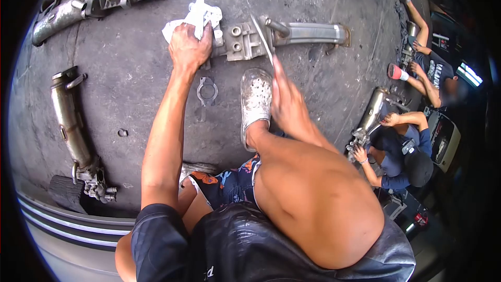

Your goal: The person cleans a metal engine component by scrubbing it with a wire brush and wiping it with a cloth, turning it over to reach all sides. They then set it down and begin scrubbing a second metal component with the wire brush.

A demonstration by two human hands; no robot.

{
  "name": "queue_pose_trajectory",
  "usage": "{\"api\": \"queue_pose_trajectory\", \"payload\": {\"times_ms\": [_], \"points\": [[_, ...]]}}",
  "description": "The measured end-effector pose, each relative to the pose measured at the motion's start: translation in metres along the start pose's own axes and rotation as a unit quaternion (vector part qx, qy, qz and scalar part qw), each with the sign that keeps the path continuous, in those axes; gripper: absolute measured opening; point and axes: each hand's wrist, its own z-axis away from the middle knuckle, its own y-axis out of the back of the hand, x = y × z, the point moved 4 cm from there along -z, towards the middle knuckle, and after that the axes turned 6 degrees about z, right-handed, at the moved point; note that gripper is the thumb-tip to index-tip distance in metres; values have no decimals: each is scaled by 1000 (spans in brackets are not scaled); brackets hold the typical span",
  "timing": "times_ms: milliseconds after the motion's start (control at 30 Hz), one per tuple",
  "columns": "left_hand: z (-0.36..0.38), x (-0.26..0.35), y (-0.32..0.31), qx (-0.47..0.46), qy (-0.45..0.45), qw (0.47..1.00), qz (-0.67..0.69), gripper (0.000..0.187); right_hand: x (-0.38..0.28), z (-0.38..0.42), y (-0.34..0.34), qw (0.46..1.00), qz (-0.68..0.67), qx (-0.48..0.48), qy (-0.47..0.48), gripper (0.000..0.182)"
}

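Note:
On the dark floor ahead lies a metal pipe assembly, with a cast housing with round holes at its middle. My left hand is closed on a crumpled white rag at the left end of the housing, and the fingertips are partly hidden by it. My right hand, a little blurred, grips a long thin flat metal tool, like a file; its blade crosses the housing at a slant. Below the housing a loose metal ring clamp lies on the floor.
A similar assembly lies upper left, another pipe unit left. A small ring is near it. My clog stands below the housing. Two people work on similar parts at right. A striped panel borders lower left.

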Motion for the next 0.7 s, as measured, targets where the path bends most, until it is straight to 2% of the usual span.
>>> {"api": "queue_pose_trajectory", "payload": {"times_ms": [67,167,233,300,367,567,633,700], "points": [[2,-3,-4,19,-30,999,-10,44,5,7,5,999,8,-31,-8,65],[0,-10,-8,29,-24,999,12,44,2,-36,-1,998,14,-45,-28,65],[-4,-5,-2,4,9,999,30,44,-2,-53,-3,999,-7,-41,-30,63],[-3,6,6,-16,69,997,22,48,-6,-32,2,996,-30,-60,-54,62],[-5,5,6,-3,52,998,23,51,-5,15,25,992,-27,-95,-84,61],[-9,-4,1,-5,59,998,34,55,-11,27,62,996,-17,-86,-25,60],[-8,0,3,16,31,999,37,55,-8,-9,44,992,1,-111,-67,62],[-13,-4,2,-4,49,999,15,55,-8,-51,24,987,23,-132,-89,63]]}}
